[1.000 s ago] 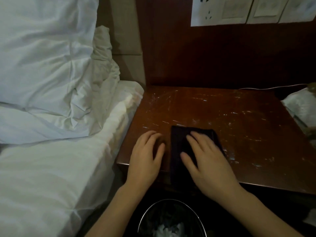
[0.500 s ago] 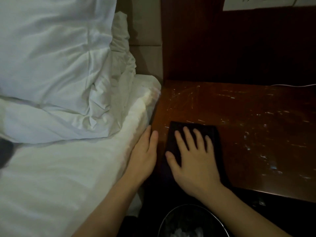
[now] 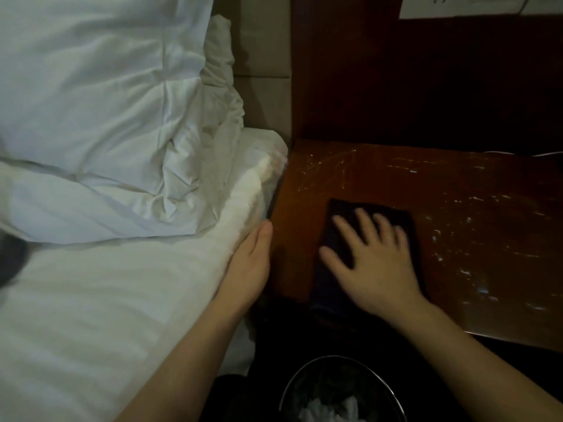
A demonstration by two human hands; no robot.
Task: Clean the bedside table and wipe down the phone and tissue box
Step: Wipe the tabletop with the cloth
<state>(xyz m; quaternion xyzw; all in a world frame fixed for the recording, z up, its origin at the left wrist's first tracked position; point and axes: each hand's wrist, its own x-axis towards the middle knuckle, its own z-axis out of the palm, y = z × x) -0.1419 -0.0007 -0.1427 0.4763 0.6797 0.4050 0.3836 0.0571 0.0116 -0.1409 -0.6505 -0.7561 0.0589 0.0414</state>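
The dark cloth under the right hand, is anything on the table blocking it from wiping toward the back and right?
Nothing visible does. The right hand presses flat on the dark cloth, and the bedside table beyond shows only pale smears and scratches. A thin white cable runs along the far right edge.

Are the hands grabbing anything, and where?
Nothing is gripped. The right hand lies flat with spread fingers, pressing on the middle of the dark cloth on the bedside table. The left hand rests open against the bed's edge.

Dark cloth [image 3: 393, 216], reddish-brown scratched table [image 3: 457, 190], white bedding [image 3: 91, 300].
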